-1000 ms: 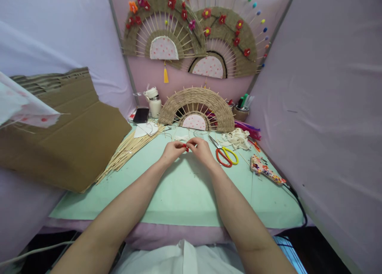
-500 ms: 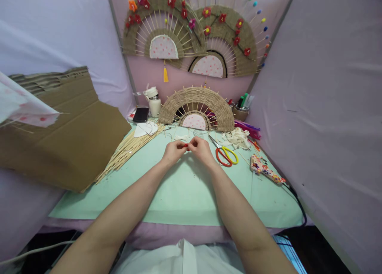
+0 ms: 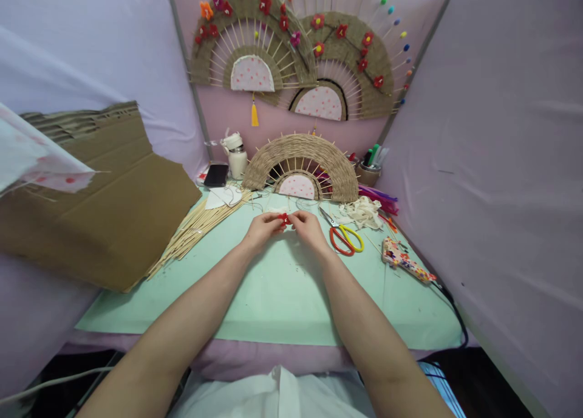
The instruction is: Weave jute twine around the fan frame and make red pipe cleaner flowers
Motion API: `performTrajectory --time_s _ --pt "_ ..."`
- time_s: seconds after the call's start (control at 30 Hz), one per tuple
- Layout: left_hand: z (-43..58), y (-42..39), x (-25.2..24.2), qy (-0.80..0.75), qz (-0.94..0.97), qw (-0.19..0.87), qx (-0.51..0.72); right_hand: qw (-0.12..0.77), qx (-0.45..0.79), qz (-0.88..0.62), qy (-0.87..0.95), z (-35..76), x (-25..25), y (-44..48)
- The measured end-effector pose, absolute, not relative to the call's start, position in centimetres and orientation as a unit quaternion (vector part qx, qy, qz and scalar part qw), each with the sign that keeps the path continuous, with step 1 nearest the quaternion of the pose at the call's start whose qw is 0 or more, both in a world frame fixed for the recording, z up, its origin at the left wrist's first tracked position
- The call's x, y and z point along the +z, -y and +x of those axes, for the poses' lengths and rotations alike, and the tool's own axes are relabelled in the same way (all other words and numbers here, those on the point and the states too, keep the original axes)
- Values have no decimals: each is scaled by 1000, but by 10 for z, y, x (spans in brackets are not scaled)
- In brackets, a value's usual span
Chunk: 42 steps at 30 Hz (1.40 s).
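Note:
A small red flower (image 3: 285,219) is held between both hands over the mint-green table, in front of a twine-wrapped half-round fan (image 3: 298,147). My left hand (image 3: 263,231) pinches its left side. The fingertips of my right hand (image 3: 310,228) are closed on its right edge. Scissors with one red and one yellow handle (image 3: 342,236) lie just right of my right hand. The fan stands upright, with a dotted half-circle at its centre.
Thin sticks (image 3: 195,232) and a large cardboard sheet (image 3: 104,205) are at the left. A flower-patterned glue gun (image 3: 405,260) with a black cable lies right. Behind stand a white bottle (image 3: 237,161) and a pen holder (image 3: 368,174). Decorated fans (image 3: 373,53) hang on the back wall.
More of the red flower now shows between the fingers. My left hand has shifted slightly left, and the fingertips of the two hands are a little farther apart.

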<state>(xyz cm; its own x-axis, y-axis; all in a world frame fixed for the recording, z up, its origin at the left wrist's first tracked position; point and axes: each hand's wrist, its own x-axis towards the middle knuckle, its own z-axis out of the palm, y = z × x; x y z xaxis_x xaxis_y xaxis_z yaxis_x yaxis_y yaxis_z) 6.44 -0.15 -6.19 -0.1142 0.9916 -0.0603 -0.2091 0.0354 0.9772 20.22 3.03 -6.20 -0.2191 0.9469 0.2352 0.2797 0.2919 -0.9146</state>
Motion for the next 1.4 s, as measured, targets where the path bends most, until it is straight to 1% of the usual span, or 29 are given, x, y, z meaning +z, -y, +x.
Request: performTrajectory --time_s 0.07,0.17,0.23,0.43,0.77,0.87,0.93,1.03,1.1,1.13,1.23,1.4 --pt "63 0 -63 -494 406 517 569 428 367 -458 687 204 -61 -31" --pt "63 0 -62 -518 429 486 558 453 322 -444 703 206 -59 -30" --pt "65 2 -60 -532 448 466 547 456 319 -431 711 206 -57 -29" --pt "66 4 -59 -551 481 420 537 410 295 -453 735 207 -55 -27" --pt "64 0 -68 -592 580 283 482 379 196 -466 775 204 -59 -27" --pt "65 0 -67 -586 564 301 498 389 178 -461 777 203 -60 -26" --pt "66 1 -66 -565 525 361 524 410 201 -467 757 202 -60 -26" --pt "68 3 -61 -517 442 480 554 449 250 -476 713 202 -58 -26" --pt "69 4 -59 -503 393 524 564 457 279 -474 699 202 -57 -25" --pt "69 4 -58 -503 377 529 570 455 290 -472 697 202 -57 -25" --pt "67 0 -61 -524 380 489 584 452 306 -463 698 202 -56 -25" --pt "63 -4 -70 -560 506 350 555 453 310 -416 725 202 -57 -26"
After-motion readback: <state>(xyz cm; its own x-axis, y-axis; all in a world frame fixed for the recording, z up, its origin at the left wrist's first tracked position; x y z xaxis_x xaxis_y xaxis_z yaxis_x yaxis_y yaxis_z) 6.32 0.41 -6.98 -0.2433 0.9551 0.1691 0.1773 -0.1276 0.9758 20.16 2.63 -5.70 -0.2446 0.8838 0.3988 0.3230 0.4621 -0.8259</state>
